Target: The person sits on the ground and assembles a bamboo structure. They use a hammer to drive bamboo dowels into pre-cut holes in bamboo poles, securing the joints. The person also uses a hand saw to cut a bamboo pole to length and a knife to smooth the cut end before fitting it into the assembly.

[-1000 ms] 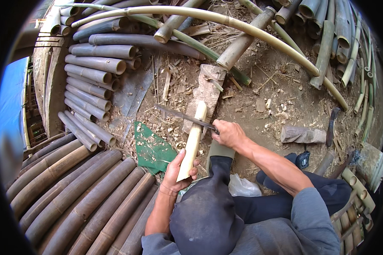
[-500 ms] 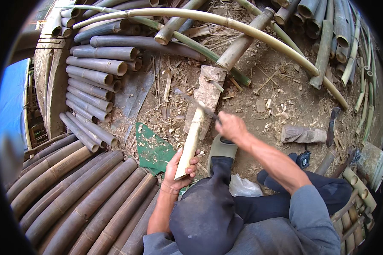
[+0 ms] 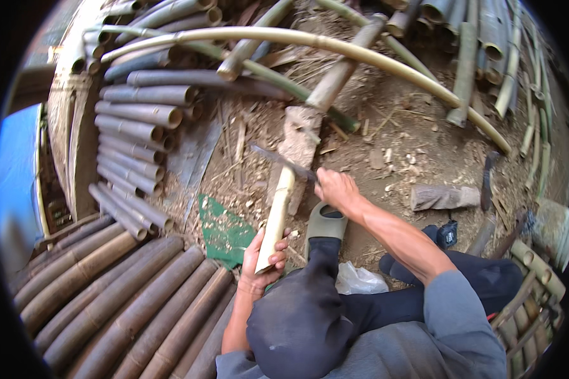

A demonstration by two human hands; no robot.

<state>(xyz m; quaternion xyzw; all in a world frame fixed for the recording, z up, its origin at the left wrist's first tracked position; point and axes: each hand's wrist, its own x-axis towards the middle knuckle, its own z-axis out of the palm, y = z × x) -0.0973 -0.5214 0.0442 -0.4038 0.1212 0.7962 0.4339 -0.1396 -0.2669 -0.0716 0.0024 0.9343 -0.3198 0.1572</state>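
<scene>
My left hand (image 3: 253, 268) is wrapped round the lower end of a pale split bamboo piece (image 3: 274, 227). The piece slants up and away from me, its far end over a worn wooden block (image 3: 295, 146) on the ground. In my right hand (image 3: 336, 189), closed on a handle mostly hidden by the fingers, is a long-bladed knife (image 3: 283, 160). Its dark blade points left and crosses the far tip of the bamboo; whether it bites into it I cannot tell.
Dark bamboo poles (image 3: 117, 297) lie stacked at my left, with shorter cut lengths (image 3: 139, 112) beyond. A long pale pole (image 3: 335, 44) arches across the far side. Right of me are a short log (image 3: 444, 197), a curved dark blade (image 3: 487, 180) and a white plastic bag (image 3: 360, 279).
The whole view has shifted slightly. The knife blade lies a little flatter across the bamboo's far end. Both hands keep their holds.
</scene>
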